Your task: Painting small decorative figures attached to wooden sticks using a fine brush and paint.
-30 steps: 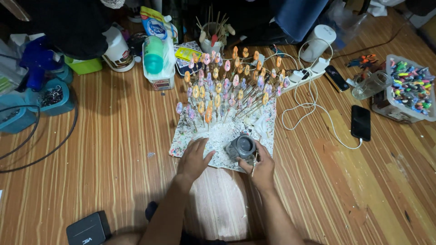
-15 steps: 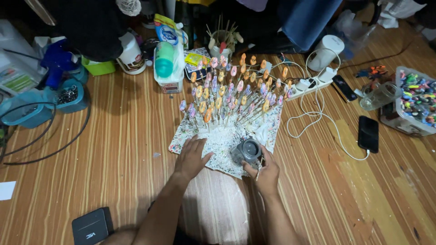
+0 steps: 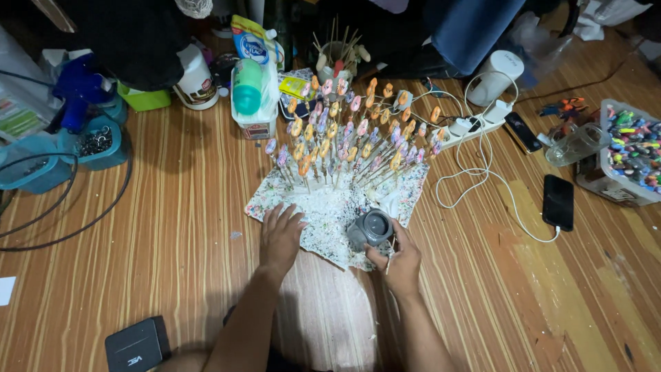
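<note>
Your left hand (image 3: pixel 281 234) lies flat, fingers spread, on the speckled foam board (image 3: pixel 329 217) on the floor; your right hand (image 3: pixel 398 258) closes on the small grey jar (image 3: pixel 370 228) at the board's near edge, a thin stick between its fingers; painted pieces on sticks (image 3: pixel 348 134) stand behind; judging by this, you're steadying both, and care against tipping comes next.

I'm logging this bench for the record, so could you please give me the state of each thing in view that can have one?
Grey jar: open, lying tilted on the board, right hand touching it.
Paint-spattered board: flat on the floor, left hand pressing on it.
Painted pieces on sticks: standing stuck in the board.
Black phone: screen dark, cable plugged in.
Power strip: plugs inserted.
</note>
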